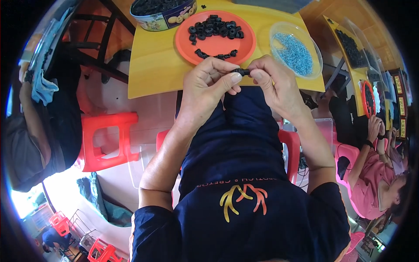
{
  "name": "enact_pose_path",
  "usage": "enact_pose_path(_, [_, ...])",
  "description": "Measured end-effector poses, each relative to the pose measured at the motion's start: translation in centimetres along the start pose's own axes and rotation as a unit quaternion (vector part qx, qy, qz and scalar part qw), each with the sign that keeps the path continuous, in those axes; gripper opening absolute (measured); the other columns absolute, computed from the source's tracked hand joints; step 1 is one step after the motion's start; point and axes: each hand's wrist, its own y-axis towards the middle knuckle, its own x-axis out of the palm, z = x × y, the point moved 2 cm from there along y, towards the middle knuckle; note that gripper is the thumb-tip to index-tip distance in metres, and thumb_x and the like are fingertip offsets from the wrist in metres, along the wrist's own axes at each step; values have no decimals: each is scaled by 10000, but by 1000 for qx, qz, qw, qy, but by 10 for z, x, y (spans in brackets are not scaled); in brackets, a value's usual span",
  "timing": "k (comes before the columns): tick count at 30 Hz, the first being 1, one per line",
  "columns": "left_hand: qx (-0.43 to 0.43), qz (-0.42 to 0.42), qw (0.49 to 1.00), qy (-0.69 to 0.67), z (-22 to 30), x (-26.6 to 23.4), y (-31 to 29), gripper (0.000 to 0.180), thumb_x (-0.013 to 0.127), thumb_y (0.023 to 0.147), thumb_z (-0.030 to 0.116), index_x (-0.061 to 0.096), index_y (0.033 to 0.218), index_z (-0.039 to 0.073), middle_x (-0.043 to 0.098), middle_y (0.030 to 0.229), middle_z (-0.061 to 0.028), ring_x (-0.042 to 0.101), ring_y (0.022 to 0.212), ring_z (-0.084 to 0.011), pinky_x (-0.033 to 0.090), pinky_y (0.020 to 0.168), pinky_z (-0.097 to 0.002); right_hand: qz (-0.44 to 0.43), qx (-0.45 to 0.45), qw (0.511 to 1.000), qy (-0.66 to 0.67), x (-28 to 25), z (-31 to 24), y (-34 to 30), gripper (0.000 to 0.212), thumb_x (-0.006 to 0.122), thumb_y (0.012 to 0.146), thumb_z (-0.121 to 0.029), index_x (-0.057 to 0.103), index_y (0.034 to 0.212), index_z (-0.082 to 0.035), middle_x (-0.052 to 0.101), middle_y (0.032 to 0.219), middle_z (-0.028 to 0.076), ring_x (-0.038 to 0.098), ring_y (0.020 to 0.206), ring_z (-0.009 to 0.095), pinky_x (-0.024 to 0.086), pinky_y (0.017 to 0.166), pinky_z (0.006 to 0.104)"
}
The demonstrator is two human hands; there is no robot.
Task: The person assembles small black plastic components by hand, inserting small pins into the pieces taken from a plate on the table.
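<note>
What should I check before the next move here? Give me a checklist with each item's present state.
1. Black piece held from both sides: ok, between the fingertips of the left hand and the right hand.
2. Held piece fully visible: not ok, fingers cover part of it.
3. More black pieces on the orange plate: ok, a heap on the far side and a curved row nearer the hands.
4. Blue beads inside the round clear tub: ok.
5. Fill level of the tin: cannot tell, it is cut off by the picture's edge.
</note>
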Motion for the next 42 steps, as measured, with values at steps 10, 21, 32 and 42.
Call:
enact_pose_path(10, [-12,-40,999,17,6,3,-8,109,675,870,34,607,947,-3,651,789,-46,613,668,-81,485,583,-211,-51,-48,997,-11,3,-14,1,229,531,972,-227,582,902,-15,599,744,156,616,662,335,468,577,397])
enact_pose_path(21, [-3,-72,997,5,-7,-3,-1,89,653,878,22,596,941,-5,653,797,-58,615,674,-96,490,595,-225,-137,160,971,111,5,-18,3,340,449,1019,-259,607,880,8,629,710,157,599,608,289,481,601,335])
enact_pose_path(32, [-10,-21,1000,-10,-12,-20,8,103,641,884,21,592,972,-3,657,815,-73,626,668,-104,503,591,-226,-210,148,957,135,18,2,34,431,447,1016,-341,604,849,24,628,683,91,615,631,195,485,619,336])
enact_pose_path(42, [111,135,970,166,29,-67,61,142,670,845,15,587,959,-1,652,827,-60,618,647,-103,484,547,-199,-178,-66,953,-238,22,65,75,135,630,850,-161,657,885,-35,642,889,105,633,850,280,503,737,403])
